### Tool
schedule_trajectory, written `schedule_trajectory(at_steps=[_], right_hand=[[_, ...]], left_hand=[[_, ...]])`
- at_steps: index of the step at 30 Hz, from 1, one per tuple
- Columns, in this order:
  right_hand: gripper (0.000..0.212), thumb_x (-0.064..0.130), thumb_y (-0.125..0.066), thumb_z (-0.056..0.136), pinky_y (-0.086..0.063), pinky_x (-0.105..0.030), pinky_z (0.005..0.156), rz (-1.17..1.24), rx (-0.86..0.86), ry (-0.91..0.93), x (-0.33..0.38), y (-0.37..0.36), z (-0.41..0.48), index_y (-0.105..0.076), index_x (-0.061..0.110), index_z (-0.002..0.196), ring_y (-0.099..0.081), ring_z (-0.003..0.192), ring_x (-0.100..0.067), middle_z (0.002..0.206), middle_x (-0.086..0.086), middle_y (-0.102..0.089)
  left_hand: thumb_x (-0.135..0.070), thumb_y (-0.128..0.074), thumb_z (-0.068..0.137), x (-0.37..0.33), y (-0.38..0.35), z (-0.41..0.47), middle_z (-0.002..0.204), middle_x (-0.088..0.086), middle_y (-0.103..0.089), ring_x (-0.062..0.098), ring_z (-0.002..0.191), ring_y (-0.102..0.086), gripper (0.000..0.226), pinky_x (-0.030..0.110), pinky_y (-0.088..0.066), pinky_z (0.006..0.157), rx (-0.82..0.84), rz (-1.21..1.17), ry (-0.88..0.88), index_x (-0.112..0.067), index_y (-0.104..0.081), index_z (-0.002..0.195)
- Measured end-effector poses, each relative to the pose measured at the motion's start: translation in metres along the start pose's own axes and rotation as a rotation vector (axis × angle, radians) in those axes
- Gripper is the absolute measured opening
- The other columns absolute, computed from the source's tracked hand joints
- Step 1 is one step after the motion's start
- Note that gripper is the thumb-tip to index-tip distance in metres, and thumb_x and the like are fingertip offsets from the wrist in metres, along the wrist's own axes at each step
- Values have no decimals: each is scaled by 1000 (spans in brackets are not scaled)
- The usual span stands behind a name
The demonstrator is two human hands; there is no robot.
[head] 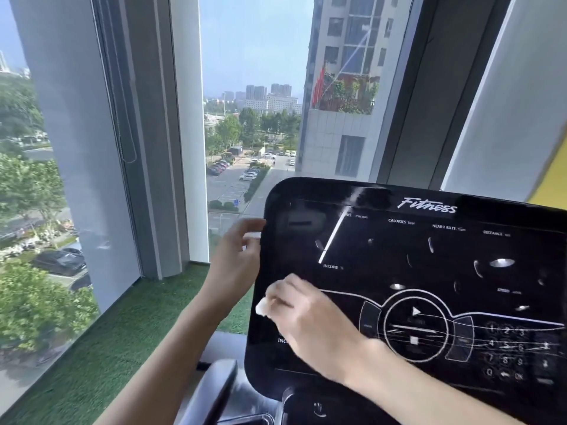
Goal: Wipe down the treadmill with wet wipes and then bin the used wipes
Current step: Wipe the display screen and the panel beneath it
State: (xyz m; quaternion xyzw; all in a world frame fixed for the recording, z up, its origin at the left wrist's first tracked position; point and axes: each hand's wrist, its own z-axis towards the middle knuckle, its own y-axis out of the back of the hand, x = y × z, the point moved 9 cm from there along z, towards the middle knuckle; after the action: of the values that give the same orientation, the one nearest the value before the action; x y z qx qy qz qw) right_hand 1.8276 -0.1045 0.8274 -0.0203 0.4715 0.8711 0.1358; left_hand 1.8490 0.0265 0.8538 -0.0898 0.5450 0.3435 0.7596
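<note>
Head view: treadmill console point(429, 271), a glossy black panel with white markings, fills the frame from 3 to 5 o'clock, tilted so its left rim runs nearly upright just below centre. The word "Fitness" sits at its 12 o'clock edge; a ringed play button and a number pad lie toward its 4 o'clock corner.

The right hand point(310, 317) lies on the panel at about 8 o'clock of the console face, palm down, knuckles raised, wrist and forearm running off to 5 o'clock of the frame. Its fingers are bent over a white wet wipe point(262, 308), bunched and pressed against the glass. A small wad of the wipe pokes out past the fingertips toward 9 o'clock, right at the console's left rim, and a paler strip shows along the top of the knuckles. The hand is slightly blurred.

The left hand point(239, 250) is at 9 o'clock of the console, forearm rising from 7 o'clock of the frame. Its fingers are curved, tips reaching the rim, with the thumb set just below them against the same edge, so it takes the rim in a light pinch, palm facing the panel.

A grey handlebar point(214, 391) sits at 6 o'clock beneath the console. Green turf point(122, 332) covers the sill at 7 o'clock, and a tall window point(251, 118) spans 9 to 12 o'clock
</note>
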Motion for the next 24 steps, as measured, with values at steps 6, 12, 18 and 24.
schedule_trajectory(at_steps=[6,12,18,24], right_hand=[[17,6,-68,71,-40,-24,71,-273,273,224,27,-65,-4,-63,22,74,-44,78,-16,82,5,-52],[27,-3,-45,82,-50,-33,74,-194,-113,-119,-24,-11,36,-68,5,93,-53,79,-22,92,-5,-60],[30,-2,-43,84,-45,-31,71,-334,104,213,9,-46,9,-67,12,94,-48,79,-21,91,-2,-58],[45,-9,-26,78,-50,-33,80,-268,76,177,-7,-23,24,-64,6,97,-52,89,-23,102,-6,-56]], left_hand=[[2,-35,96,10,-1,-9,121,-10,-63,-4,115,-55,47,34,-50,98,36,-11,13,-28,-62,118],[5,-33,93,10,2,-10,124,-13,-62,0,122,-53,49,39,-45,107,92,-20,21,-22,-62,120],[8,-33,93,10,2,-11,130,-15,-60,-3,120,-53,48,38,-44,108,101,-28,9,-20,-63,118],[1,-41,93,6,3,-15,120,-18,-62,-9,113,-54,44,12,-42,92,102,34,-10,-29,-62,117]])
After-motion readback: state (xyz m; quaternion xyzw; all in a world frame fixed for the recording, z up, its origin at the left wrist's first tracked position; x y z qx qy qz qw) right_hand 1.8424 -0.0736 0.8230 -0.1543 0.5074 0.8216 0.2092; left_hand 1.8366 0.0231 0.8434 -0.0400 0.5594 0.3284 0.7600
